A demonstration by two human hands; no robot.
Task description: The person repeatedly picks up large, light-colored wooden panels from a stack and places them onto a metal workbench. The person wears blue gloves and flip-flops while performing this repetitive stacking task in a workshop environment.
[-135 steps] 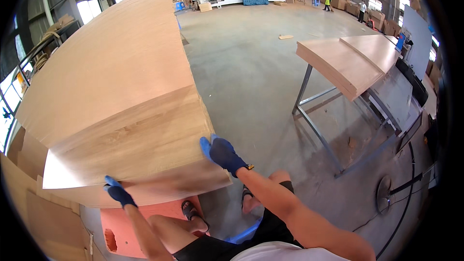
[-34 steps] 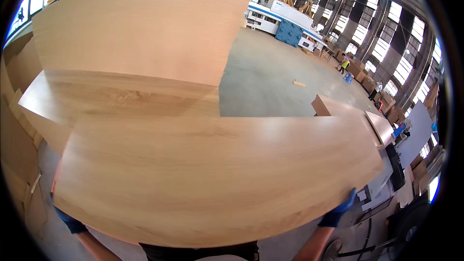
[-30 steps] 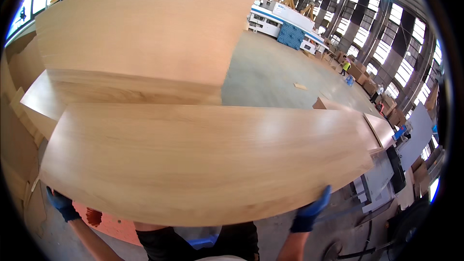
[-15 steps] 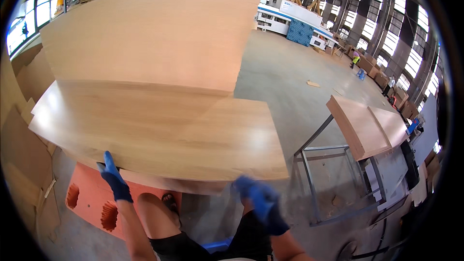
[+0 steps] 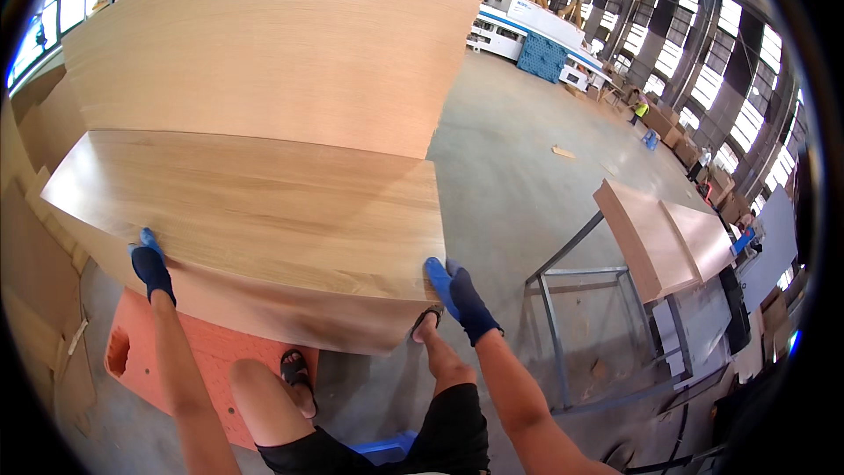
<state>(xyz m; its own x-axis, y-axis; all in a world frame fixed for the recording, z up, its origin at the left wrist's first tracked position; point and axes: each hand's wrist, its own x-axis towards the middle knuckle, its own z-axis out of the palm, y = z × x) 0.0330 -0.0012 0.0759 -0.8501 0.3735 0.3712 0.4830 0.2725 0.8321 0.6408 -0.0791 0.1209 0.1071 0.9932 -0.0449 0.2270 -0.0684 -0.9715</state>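
A stack of wood-grain boards (image 5: 264,211) lies flat in front of me, its near side showing many thin layers. My left hand (image 5: 151,266), in a blue glove, touches the near edge of the top board towards its left end, thumb and fingers apart. At the near right corner, my gloved right hand (image 5: 462,299) rests against the board's short end with its fingers spread. The top board's right end is roughly even with the pile below. The undersides of both hands are hidden.
Behind the boards rises a taller stack of pale panels (image 5: 272,53). An orange plastic pallet (image 5: 198,361) lies by my feet. To the right, a metal frame (image 5: 554,325) stands beside another panel pile (image 5: 659,237). White machinery (image 5: 501,35) and people are far off.
The top board's right end has shifted left and no longer juts past the pile. My right hand has come up to its corner. My left hand has moved left along the near edge.
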